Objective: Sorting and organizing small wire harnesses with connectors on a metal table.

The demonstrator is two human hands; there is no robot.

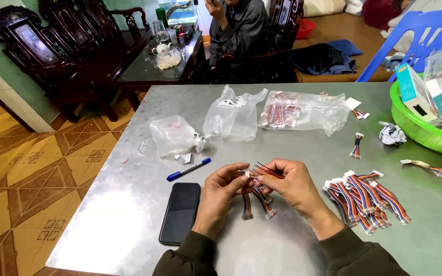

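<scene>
My left hand (220, 193) pinches the small white connector (246, 173) of a short multicoloured ribbon cable. My right hand (292, 185) grips the loose coloured wires (268, 170) fanning out from that connector. More short cables (256, 200) hang below my fingers and rest on the grey metal table (129, 204). A pile of finished ribbon cables with white connectors (367, 198) lies just right of my right wrist.
A black phone (180, 212) and a blue pen (189, 169) lie left of my hands. Clear plastic bags (231, 118), one with packed cables (292, 110), sit further back. A green basket (425, 135) with boxes stands at the right edge. A seated person (236, 28) is beyond the table.
</scene>
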